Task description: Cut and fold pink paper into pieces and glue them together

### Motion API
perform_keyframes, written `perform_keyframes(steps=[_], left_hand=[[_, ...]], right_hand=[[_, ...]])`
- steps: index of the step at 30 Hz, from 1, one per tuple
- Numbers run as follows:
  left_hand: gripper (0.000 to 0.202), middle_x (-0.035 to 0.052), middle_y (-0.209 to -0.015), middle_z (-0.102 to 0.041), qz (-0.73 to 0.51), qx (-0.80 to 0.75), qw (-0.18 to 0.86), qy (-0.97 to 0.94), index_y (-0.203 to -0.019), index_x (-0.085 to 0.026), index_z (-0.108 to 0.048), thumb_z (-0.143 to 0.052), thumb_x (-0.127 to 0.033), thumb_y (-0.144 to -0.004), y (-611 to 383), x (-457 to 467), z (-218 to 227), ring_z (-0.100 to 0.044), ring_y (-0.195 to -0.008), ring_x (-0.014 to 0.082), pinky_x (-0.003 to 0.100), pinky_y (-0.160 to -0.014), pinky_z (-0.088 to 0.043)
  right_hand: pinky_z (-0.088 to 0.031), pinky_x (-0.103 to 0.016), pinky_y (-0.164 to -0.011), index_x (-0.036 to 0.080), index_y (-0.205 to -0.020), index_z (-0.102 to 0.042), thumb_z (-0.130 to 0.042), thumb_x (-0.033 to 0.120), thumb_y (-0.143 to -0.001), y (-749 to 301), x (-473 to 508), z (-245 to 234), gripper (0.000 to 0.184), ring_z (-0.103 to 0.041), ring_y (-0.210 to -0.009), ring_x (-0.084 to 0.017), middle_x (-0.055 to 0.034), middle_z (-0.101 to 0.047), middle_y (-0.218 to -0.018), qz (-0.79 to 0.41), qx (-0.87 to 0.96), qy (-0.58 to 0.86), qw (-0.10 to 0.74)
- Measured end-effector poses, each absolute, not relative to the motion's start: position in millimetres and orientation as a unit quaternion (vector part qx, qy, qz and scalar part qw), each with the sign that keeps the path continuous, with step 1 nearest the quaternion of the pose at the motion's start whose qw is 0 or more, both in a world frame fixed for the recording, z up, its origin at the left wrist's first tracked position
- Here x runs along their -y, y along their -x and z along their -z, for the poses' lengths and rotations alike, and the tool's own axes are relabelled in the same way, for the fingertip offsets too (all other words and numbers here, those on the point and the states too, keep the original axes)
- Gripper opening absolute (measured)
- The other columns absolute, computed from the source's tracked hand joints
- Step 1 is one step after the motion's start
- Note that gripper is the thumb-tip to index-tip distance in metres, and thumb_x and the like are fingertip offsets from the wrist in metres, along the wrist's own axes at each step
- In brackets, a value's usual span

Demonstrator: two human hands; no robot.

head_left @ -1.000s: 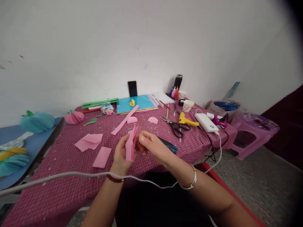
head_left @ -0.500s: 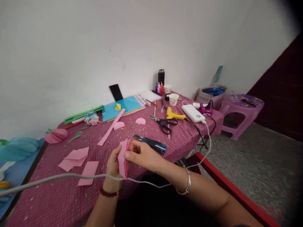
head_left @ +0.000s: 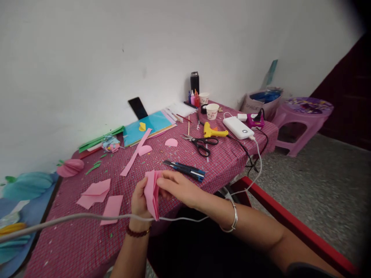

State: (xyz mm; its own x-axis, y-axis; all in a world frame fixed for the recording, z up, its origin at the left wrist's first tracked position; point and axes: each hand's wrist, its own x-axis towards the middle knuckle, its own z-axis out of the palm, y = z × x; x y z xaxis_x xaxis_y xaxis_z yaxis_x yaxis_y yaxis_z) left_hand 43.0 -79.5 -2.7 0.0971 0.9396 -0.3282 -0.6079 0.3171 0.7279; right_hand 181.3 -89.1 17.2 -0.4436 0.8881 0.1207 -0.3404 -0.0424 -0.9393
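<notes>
My left hand point(head_left: 140, 201) is closed round the left side of a stack of folded pink paper point(head_left: 151, 195), held upright over the table's near edge. At the stack's upper right, my right hand point(head_left: 176, 187) pinches a pink sheet between thumb and fingers; the layers fan apart there. A blue utility knife point(head_left: 185, 170) lies just beyond my right hand. Pink paper pieces point(head_left: 112, 208) rest on the table to the left of my left hand. Farther back lie a long pink paper strip point(head_left: 136, 152) and two pink half-round pieces point(head_left: 171, 142).
Black-handled scissors point(head_left: 201, 144), a yellow glue gun point(head_left: 214, 131) and a white power bank point(head_left: 238, 127) lie at the right. A white cable point(head_left: 185, 219) crosses in front of my wrists. Paper cups point(head_left: 212, 111), a black flask point(head_left: 194, 82) and a phone point(head_left: 138, 108) stand at the back.
My right hand has drawn the upper right layer outward, so the pink stack is spread wider. The whole view has shifted slightly.
</notes>
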Motion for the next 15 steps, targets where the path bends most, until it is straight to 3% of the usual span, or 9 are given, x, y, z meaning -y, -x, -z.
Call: perform_keyframes(steps=[4, 8, 11, 15], left_hand=[[0.019, 0.0025, -0.056, -0.065, -0.538, -0.388, 0.708, -0.240, -0.063, -0.017, -0.064, -0.058, -0.026, -0.078, -47.8, 82.5, -2.4, -0.068, -0.060, 0.0196, 0.028, -0.060, -0.058], [0.012, 0.0011, -0.055, -0.065, -0.552, -0.400, 0.694, -0.231, -0.066, -0.017, -0.066, -0.059, -0.023, -0.075, -48.5, 83.4, -5.6, -0.068, -0.059, 0.0193, 0.028, -0.059, -0.057], [0.017, 0.0028, -0.054, -0.064, -0.534, -0.394, 0.706, -0.246, -0.062, -0.017, -0.065, -0.059, -0.026, -0.075, -47.0, 82.9, -3.8, -0.068, -0.060, 0.0206, 0.029, -0.059, -0.057], [0.026, 0.0055, -0.054, -0.064, -0.506, -0.390, 0.725, -0.258, -0.057, -0.016, -0.062, -0.056, -0.030, -0.078, -47.1, 82.9, -1.3, -0.068, -0.061, 0.0219, 0.030, -0.059, -0.058]], right_hand=[[-0.032, -0.026, -0.053, 0.020, -0.071, -0.048, -0.060, 0.075, -0.075, -183.9, 90.0, -16.0, 0.056, -0.042, -0.054, -0.009, 0.0061, -0.047, -0.059, -0.665, 0.518, 0.262, 0.470], [-0.032, -0.026, -0.053, 0.020, -0.072, -0.050, -0.066, 0.066, -0.076, -183.1, 90.9, -19.6, 0.049, -0.042, -0.054, -0.009, 0.0066, -0.047, -0.059, -0.667, 0.508, 0.284, 0.465], [-0.032, -0.025, -0.053, 0.020, -0.071, -0.049, -0.065, 0.059, -0.081, -182.5, 90.9, -18.9, 0.044, -0.042, -0.053, -0.008, 0.0066, -0.048, -0.058, -0.671, 0.507, 0.276, 0.465], [-0.031, -0.024, -0.052, 0.019, -0.069, -0.049, -0.061, 0.065, -0.080, -183.2, 90.1, -13.3, 0.049, -0.042, -0.051, -0.008, 0.0067, -0.048, -0.056, -0.675, 0.504, 0.266, 0.468]])
